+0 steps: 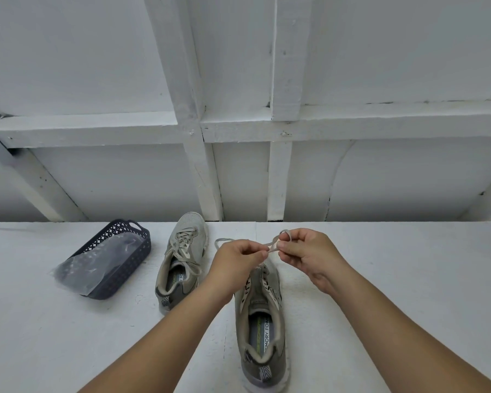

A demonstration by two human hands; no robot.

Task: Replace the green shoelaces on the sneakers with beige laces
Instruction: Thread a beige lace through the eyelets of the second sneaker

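Two grey-beige sneakers stand on a white table (380, 279), toes pointing away from me. The left sneaker (182, 259) is fully laced with a beige lace tied in a bow. The right sneaker (262, 324) lies nearer to me, its upper eyelets bare, its toe hidden behind my hands. Above that toe my left hand (238, 259) and my right hand (306, 255) each pinch a beige lace (272, 246) stretched between them. The lace loops over my right fingers, and a loose end curls out to the left of my left hand.
A dark blue perforated basket (119, 262) sits at the left of the table, with a clear plastic bag (94, 268) spilling out of its near end. A white panelled wall (238, 109) rises right behind the table's far edge.
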